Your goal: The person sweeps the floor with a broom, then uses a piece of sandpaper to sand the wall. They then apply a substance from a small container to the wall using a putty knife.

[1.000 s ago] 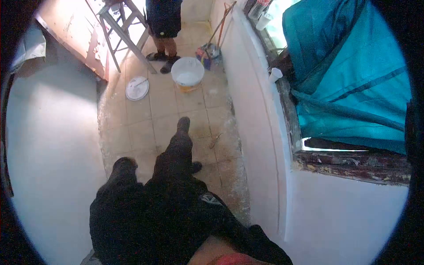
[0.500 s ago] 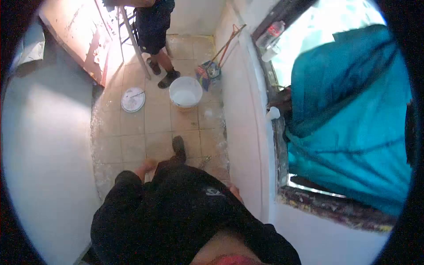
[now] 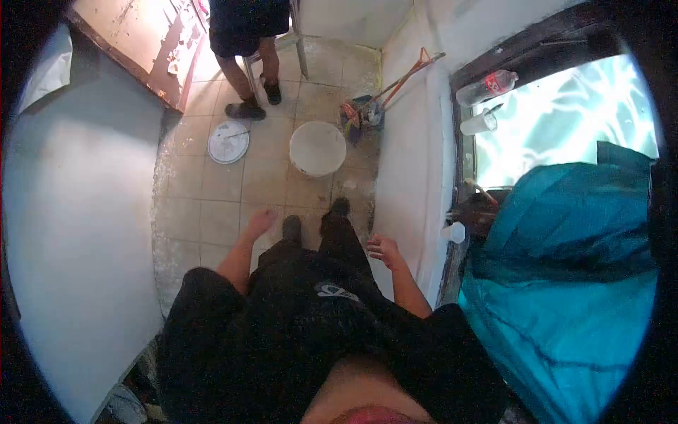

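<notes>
My left hand [image 3: 262,222] hangs over the tiled floor with its fingers loosely apart, slightly blurred, and nothing shows in it. Near the right wall, my right hand [image 3: 383,250] is open, fingers spread, and also holds nothing. In front of my feet stands a white bucket [image 3: 316,172]; pale material shows inside it. A round white lid [image 3: 227,150] lies on the floor to the bucket's left, with a thin dark tool across it. Neither hand touches the bucket or the lid.
Beyond the bucket, another person [image 3: 248,32] stands beside a ladder [image 3: 301,53]. A long-handled tool [image 3: 413,71] leans at the right wall. On the window ledge are a plastic bottle [image 3: 487,87], white cups [image 3: 480,123] and a teal cloth [image 3: 565,283].
I have moved forward, and both my hands now show more fully at my sides. The other person has shifted position and their feet have moved. The bucket and lid appear to stay put.
</notes>
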Tool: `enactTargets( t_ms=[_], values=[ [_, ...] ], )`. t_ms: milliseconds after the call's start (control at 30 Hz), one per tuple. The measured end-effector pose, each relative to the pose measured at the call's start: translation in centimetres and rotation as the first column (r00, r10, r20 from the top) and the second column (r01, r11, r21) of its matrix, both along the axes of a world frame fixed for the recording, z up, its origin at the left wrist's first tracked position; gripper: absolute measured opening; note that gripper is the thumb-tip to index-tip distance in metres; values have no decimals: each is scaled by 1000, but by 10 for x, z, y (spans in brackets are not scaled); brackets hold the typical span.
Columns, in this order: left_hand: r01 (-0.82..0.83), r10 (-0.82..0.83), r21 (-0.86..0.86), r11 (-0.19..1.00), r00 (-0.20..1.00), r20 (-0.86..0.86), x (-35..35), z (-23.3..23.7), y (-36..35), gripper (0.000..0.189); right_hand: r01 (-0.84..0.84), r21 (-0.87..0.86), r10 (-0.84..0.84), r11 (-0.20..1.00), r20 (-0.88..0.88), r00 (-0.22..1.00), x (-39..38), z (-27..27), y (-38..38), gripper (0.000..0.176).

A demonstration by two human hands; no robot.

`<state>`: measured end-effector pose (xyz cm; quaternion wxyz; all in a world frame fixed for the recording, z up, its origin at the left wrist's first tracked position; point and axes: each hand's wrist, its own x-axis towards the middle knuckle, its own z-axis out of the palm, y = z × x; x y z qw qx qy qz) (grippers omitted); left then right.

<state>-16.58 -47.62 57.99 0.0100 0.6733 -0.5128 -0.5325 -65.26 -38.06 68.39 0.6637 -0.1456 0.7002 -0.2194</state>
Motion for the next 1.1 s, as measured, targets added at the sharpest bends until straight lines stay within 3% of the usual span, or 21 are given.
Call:
enactTargets(
  t_ms=[33,67,100,133,167,200,300,333,433,467,533,600,667,733,767,833,900,933,1000,1100],
  values=[
    [85,-85,-8,996,996,8,13,-6,23,47,-72,110,78,991,-52,996,-4,-4,-22,50],
    [168,-168,-18,986,986,16,25,-10,46,41,-74,112,80,991,-48,996,-19,-29,-44,50],
    [221,-232,94,971,965,123,34,-5,67,33,-329,27,328,944,-195,925,-41,-75,-66,43],
    [219,-241,156,963,960,144,45,-8,90,34,-680,8,628,733,-391,673,-52,-82,-103,37],
    [165,-201,220,961,968,149,55,-7,113,35,-896,77,729,436,-614,302,-62,-88,-141,32],
    [102,-148,281,954,978,150,63,0,135,36,-955,297,624,-26,-741,-248,-69,-73,-190,29],
    [-159,112,365,917,983,148,58,37,167,39,-952,-97,352,292,-914,201,-136,-148,-321,38],
    [-257,225,353,900,966,131,51,46,170,40,-887,-61,347,458,-906,241,-110,-62,-366,43],
    [-528,549,248,812,836,-19,10,65,151,43,-967,78,432,243,-901,36,-143,-26,-517,40],
    [-597,623,217,772,778,-80,-9,70,137,44,-945,76,479,317,-873,91,-149,-27,-567,37],
    [-693,719,218,687,692,-67,-55,95,103,45,-924,304,374,233,-905,-203,-150,-14,-638,28],
    [-784,805,253,566,592,35,-105,135,64,46,-928,334,196,165,-933,-301,-164,-26,-686,26],
    [-758,776,284,587,627,67,-127,147,58,44,-883,467,51,49,-884,-464,-173,-32,-731,24],
    [-598,611,263,757,791,42,-141,156,74,43,-861,508,64,22,-860,-505,-173,-24,-749,24],
    [-560,565,325,762,820,87,-144,143,90,42,-833,553,73,17,-832,-550,-174,-25,-754,24],
    [-595,622,334,731,782,32,-143,105,140,42,-803,595,60,5,-802,-594,-183,-39,-765,21],
    [-627,676,347,697,737,-28,-159,107,141,41,-738,675,28,15,-738,-674,-192,-53,-773,18],
    [-598,619,333,729,784,51,-166,114,139,41,-733,680,27,-1,-733,-680,-193,-59,-774,18],
    [-574,565,324,752,815,129,-179,124,135,40,-802,581,-232,135,-769,-596,-194,-64,-769,16],
    [-543,526,187,818,839,138,-189,122,126,40,-786,619,-265,7,-756,-598,-211,-72,-782,17]
  ],
)
